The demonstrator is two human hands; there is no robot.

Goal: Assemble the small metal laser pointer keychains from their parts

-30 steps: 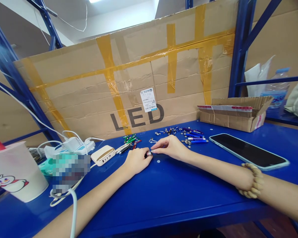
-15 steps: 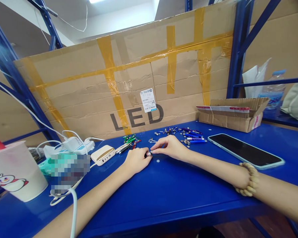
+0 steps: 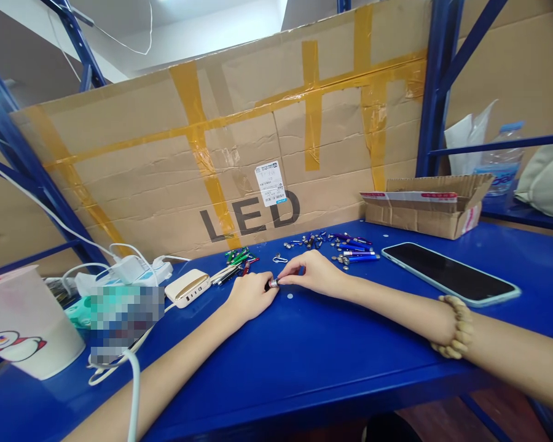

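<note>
My left hand and my right hand meet on the blue table, both pinched on a small dark cylinder with a silver end, held between the fingertips just above the tabletop. A small silver disc lies on the table just under my right hand. Behind the hands is a scatter of small metal parts and blue tubes, and to the left a bundle of green and dark tubes. A beaded bracelet is on my right wrist.
A phone lies face up at the right. An open cardboard box stands behind it. At the left are a white power bank, a power strip with cables and a plastic cup. A taped cardboard sheet marked LED backs the table.
The hands stay together on the small cylinder with hardly any finger motion. The view has shifted slightly, so everything sits a little further left.
</note>
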